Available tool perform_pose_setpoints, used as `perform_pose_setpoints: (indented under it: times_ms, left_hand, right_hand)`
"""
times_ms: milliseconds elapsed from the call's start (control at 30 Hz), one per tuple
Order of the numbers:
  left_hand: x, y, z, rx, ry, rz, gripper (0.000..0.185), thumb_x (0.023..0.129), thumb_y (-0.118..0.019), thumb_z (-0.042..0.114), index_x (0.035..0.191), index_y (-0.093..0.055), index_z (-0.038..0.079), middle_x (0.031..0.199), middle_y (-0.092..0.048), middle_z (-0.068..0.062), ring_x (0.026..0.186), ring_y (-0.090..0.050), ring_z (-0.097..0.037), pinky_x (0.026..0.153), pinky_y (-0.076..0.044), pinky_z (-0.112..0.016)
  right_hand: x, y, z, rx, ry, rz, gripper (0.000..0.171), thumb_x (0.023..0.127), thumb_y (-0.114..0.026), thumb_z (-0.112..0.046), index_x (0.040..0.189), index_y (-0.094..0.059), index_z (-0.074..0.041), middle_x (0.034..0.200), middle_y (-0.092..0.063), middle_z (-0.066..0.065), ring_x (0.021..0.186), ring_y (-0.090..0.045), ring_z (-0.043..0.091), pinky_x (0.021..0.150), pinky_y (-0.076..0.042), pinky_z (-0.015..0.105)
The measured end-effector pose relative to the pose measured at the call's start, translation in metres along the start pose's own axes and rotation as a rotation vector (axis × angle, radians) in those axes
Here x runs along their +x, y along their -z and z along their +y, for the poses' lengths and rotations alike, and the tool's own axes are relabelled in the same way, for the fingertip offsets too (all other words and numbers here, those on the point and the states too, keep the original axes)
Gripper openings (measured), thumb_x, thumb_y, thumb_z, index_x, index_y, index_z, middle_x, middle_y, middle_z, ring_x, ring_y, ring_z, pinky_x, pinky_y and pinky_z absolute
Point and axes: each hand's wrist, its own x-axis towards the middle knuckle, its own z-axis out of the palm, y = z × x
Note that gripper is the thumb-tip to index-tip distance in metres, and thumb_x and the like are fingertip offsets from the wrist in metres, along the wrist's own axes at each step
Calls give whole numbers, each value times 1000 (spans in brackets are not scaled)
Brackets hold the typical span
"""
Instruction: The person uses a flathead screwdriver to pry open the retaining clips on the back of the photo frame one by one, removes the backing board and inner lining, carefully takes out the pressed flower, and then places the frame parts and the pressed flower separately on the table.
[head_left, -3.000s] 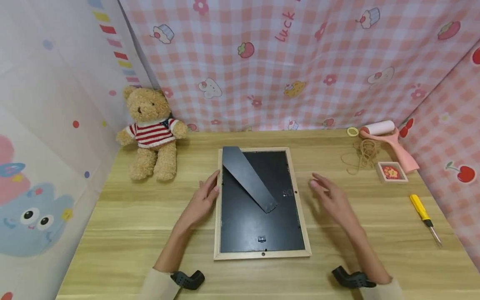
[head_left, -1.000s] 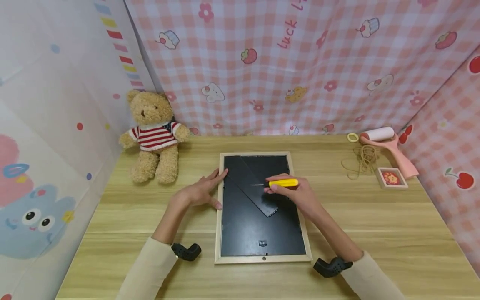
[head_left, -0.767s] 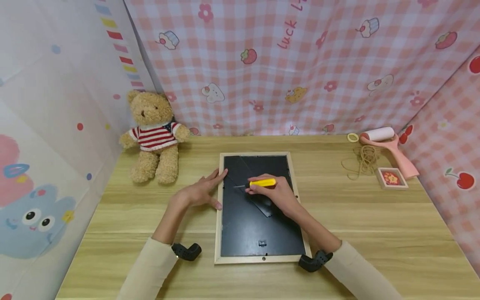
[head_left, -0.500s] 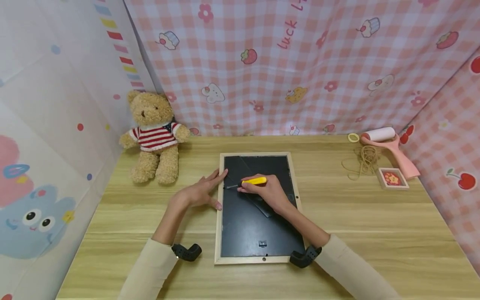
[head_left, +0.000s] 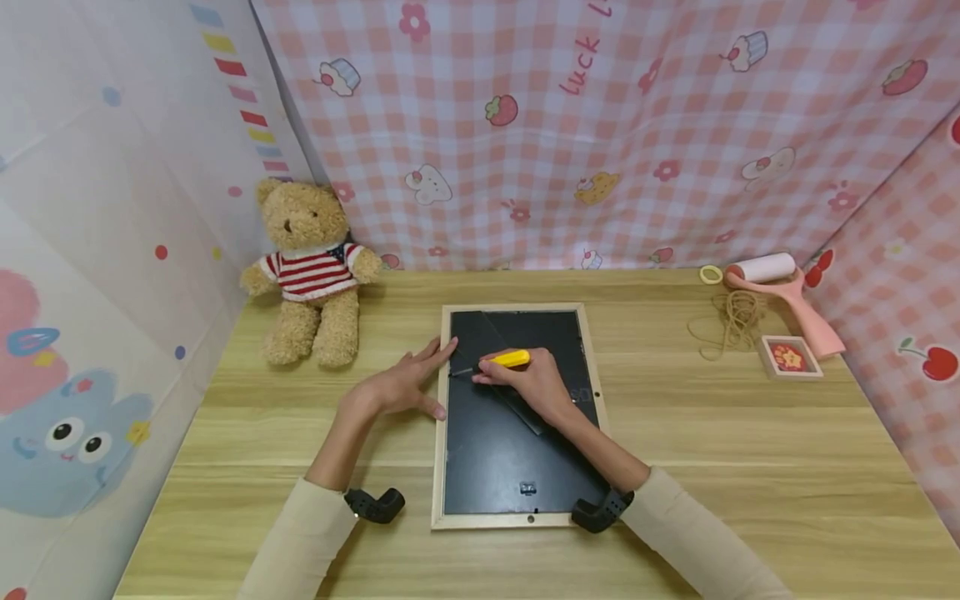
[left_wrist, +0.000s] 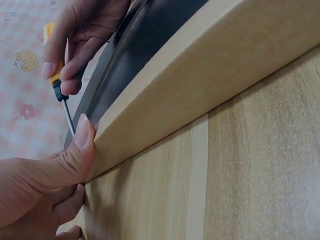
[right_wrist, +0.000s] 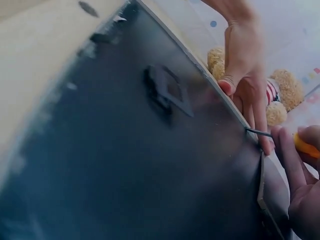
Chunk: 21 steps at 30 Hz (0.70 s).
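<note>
The right hand's (head_left: 536,385) fingers (head_left: 489,375) curl round a yellow screwdriver (head_left: 510,359), pinching its handle; the thin shaft points left and its tip meets the inner left edge of the frame (head_left: 439,467), right by the left hand's index fingertip. The left hand (head_left: 397,385) lies flat, fingers nearly straight and spread: thumb (left_wrist: 82,134) pressed against the frame's outer left side, index finger laid over the wooden rim. It holds nothing, only steadies.

The frame lies face down at the middle of the table (head_left: 750,467), black backing up, with the folding stand (head_left: 487,346) lying slantwise across the backing, partly under the right hand. Both wrists rest near the frame's near corners.

Further off, a teddy bear (head_left: 309,268) in a striped jumper sits at the table's far left. At the far right lie a small square tile (head_left: 790,357), a tangle of rubber bands (head_left: 731,317), a yellow ring (head_left: 709,273) and a pink lint roller (head_left: 787,292). A pink checked cloth (head_left: 600,125) hangs behind.
</note>
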Motion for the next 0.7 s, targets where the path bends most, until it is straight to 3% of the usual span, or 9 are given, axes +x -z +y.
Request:
perform_pose_setpoints:
  times_ms: [100,300,467,533,700]
  left_hand:
    - [-1,0,2,0,1,-2,126,86,-92,40,177,-4,38,184,9,-14,160,3,-68,129,-11,-81]
    - [-2,0,-1,-21,2,2,126,86,-92,41,177,-6,39,185,8,-14,160,4,-67,128,-10,-82]
    - [-2,0,-3,-29,-4,8,126,84,-92,46,177,-7,39,185,8,-14,160,4,-68,127,-11,-83]
    - [-2,0,-4,-35,-10,9,126,83,-92,48,177,-7,39,185,8,-14,160,5,-68,127,-10,-83]
    - [-2,-2,-4,-45,-25,10,127,83,-91,49,177,-7,39,185,8,-13,159,6,-68,127,-8,-83]
  right_hand:
    - [1,-1,-1,-37,31,-10,22,103,-77,-12,119,-82,2,107,-85,14,94,-84,23,95,-64,26]
    - [2,-9,-16,-290,193,-5,17,100,-82,-15,110,-85,-2,99,-85,8,91,-82,17,84,-64,26]
    - [6,-15,-31,-389,300,-86,20,101,-80,-13,110,-83,4,97,-83,13,86,-82,20,79,-68,31]
    - [7,-13,-32,-384,272,-96,21,102,-80,-14,111,-83,4,97,-84,12,86,-83,20,80,-67,30]
    - [8,-4,-19,-243,77,-46,20,102,-79,-18,113,-86,-2,94,-86,7,89,-84,17,87,-64,24]
